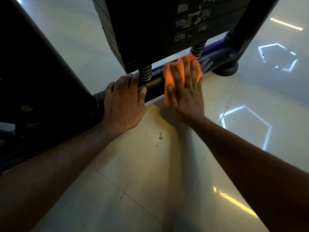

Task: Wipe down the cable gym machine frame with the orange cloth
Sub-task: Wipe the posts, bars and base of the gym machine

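Lying draped over the low base bar (pixel 154 84) of the machine frame: orange cloth (pixel 168 76), folded, one edge hanging down the bar's near face toward the floor. Pressed flat onto the cloth by the right hand (pixel 185 87), fingers straight and spread, fingertips reaching the cloth's far edge, thumb at its lower left corner. Placed on the same bar to the left, well clear of the cloth: left hand (pixel 124 104), palm down, fingers curving over the top of the bar, thumb extended along its near side; firm grip or mere rest cannot be told. Bar surface dark, speckled finish, running diagonally from lower left to upper right. Standing on the bar: two coil springs, one (pixel 145 73) just beside the left fingertips, the other (pixel 198 49) just beyond the cloth. Resting above the springs: black weight stack (pixel 150 30), plates marked 99 lbs, 110 lbs, 121 lbs. Upright post (pixel 250 22) and rounded foot (pixel 225 69) at right end of bar. Glossy pale tiled floor (pixel 150 181) beneath, small dark debris specks (pixel 160 136) near the forearms, light reflections at right.
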Demonstrator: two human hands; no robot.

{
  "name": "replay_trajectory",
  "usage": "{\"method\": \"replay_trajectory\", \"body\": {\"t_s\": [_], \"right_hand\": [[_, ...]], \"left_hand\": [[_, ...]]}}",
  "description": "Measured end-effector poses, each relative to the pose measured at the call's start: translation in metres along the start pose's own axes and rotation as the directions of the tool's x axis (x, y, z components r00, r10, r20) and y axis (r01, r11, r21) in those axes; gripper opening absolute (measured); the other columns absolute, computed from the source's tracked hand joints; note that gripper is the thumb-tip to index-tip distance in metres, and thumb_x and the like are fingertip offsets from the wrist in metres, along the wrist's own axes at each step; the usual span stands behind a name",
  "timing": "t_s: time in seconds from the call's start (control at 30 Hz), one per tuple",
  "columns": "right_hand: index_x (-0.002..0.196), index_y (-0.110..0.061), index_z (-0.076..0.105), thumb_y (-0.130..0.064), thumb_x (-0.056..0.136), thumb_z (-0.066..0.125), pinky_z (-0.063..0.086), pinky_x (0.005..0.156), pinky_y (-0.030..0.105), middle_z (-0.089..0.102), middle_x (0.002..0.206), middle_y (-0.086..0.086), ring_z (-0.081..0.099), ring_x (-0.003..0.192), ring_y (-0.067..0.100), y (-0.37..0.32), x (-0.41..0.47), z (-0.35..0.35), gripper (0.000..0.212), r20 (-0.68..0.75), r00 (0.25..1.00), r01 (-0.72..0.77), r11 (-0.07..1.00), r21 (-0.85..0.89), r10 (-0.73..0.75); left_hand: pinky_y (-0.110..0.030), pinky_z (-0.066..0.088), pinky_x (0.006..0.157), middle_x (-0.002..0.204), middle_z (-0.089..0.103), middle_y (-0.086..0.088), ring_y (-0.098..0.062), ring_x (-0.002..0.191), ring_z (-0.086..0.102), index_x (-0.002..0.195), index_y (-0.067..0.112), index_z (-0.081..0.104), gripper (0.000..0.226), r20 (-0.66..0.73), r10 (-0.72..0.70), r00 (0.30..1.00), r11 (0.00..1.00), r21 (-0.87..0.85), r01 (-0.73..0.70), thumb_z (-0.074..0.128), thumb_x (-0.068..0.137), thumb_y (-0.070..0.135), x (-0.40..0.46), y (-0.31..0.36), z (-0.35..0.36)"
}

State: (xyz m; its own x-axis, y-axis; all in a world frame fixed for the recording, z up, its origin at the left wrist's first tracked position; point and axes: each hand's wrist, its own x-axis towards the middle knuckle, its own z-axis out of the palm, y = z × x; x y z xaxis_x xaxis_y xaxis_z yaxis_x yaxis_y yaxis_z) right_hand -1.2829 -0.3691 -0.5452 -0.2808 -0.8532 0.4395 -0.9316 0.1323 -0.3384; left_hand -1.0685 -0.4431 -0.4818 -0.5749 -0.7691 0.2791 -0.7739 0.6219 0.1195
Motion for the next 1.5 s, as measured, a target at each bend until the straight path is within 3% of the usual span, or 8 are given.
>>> {"method": "replay_trajectory", "body": {"t_s": [0.1,0.3,0.47,0.67,0.77,0.9,1.13,1.5], "right_hand": [[0.174,-0.023,0.018,-0.050,0.117,0.031,0.002,0.131,0.067,-0.003,0.181,0.015,-0.012,0.167,0.038,-0.016,0.003,0.006,0.065,-0.041,0.993,-0.111,0.990,0.081,0.115],[0.174,-0.026,0.018,-0.051,0.116,0.039,0.010,0.129,0.071,0.003,0.182,0.014,-0.003,0.168,0.037,0.007,0.003,0.001,0.066,0.059,0.978,0.201,0.979,-0.040,-0.199],[0.174,-0.025,0.016,-0.052,0.117,0.027,0.006,0.131,0.068,-0.003,0.182,0.012,-0.009,0.168,0.035,0.002,0.005,-0.003,0.064,-0.022,0.998,-0.057,0.997,0.056,0.058],[0.173,-0.029,0.023,-0.055,0.116,0.037,0.009,0.128,0.074,0.005,0.181,0.015,-0.004,0.167,0.041,0.018,0.003,-0.010,0.065,0.104,0.965,0.249,0.966,-0.067,-0.241],[0.174,-0.029,0.017,-0.053,0.117,0.035,0.011,0.131,0.071,0.003,0.182,0.009,-0.003,0.168,0.033,0.040,0.013,-0.025,0.064,0.069,0.991,0.115,0.992,-0.055,-0.111],[0.174,-0.026,0.019,-0.042,0.115,0.046,0.038,0.124,0.059,0.004,0.182,0.006,-0.004,0.168,0.031,0.029,-0.005,-0.033,0.067,0.082,0.995,0.052,0.998,0.039,-0.055],[0.173,-0.031,0.020,-0.051,0.114,0.041,0.057,0.105,0.051,0.014,0.181,0.009,0.037,0.158,0.037,0.074,-0.026,-0.058,0.066,0.061,0.995,-0.085,0.993,0.080,0.080],[0.174,-0.022,0.005,-0.055,0.116,0.030,0.003,0.136,0.058,-0.006,0.182,0.010,-0.014,0.167,0.031,0.071,0.030,-0.033,0.071,0.014,0.985,-0.172,0.980,0.104,0.171]], "left_hand": [[-0.058,0.027,0.126,0.158,0.047,-0.013,-0.033,0.151,0.040,0.159,0.013,0.036,0.060,-0.010,-0.013,1.000,0.995,0.099,0.014,0.034,0.112,0.051,-0.006,0.006,0.003],[-0.067,0.013,0.128,0.172,0.028,-0.011,-0.038,0.162,0.020,0.169,0.012,0.020,0.070,-0.097,-0.130,0.987,0.964,0.222,0.149,0.028,0.114,0.055,-0.025,0.029,0.019],[-0.066,0.014,0.128,0.173,0.031,-0.012,-0.038,0.163,0.020,0.169,0.010,0.022,0.069,-0.155,-0.157,0.975,0.957,0.222,0.189,0.027,0.116,0.053,-0.027,0.034,0.030],[-0.063,0.009,0.130,0.174,0.030,-0.012,-0.037,0.163,0.019,0.170,0.010,0.023,0.067,-0.196,-0.147,0.970,0.952,0.238,0.193,0.025,0.116,0.052,-0.028,0.032,0.039],[-0.064,0.007,0.130,0.178,0.018,-0.013,-0.035,0.165,0.009,0.171,0.009,0.012,0.068,-0.190,-0.176,0.966,0.949,0.229,0.218,0.023,0.117,0.049,-0.033,0.041,0.040],[-0.065,0.003,0.131,0.179,-0.003,-0.018,-0.034,0.166,-0.004,0.171,0.006,0.000,0.076,-0.098,-0.058,0.993,0.977,0.201,0.077,0.035,0.115,0.045,-0.057,0.066,0.045],[-0.059,0.010,0.132,0.177,0.019,-0.013,-0.030,0.165,0.012,0.170,0.009,0.018,0.065,-0.127,0.153,0.980,0.983,0.123,-0.138,0.037,0.115,0.039,-0.010,0.101,0.039],[-0.057,0.024,0.127,0.168,0.034,-0.019,-0.039,0.156,0.031,0.167,0.011,0.023,0.067,-0.020,0.034,0.999,0.995,0.096,-0.032,0.030,0.111,0.047,0.083,0.129,0.051]]}}
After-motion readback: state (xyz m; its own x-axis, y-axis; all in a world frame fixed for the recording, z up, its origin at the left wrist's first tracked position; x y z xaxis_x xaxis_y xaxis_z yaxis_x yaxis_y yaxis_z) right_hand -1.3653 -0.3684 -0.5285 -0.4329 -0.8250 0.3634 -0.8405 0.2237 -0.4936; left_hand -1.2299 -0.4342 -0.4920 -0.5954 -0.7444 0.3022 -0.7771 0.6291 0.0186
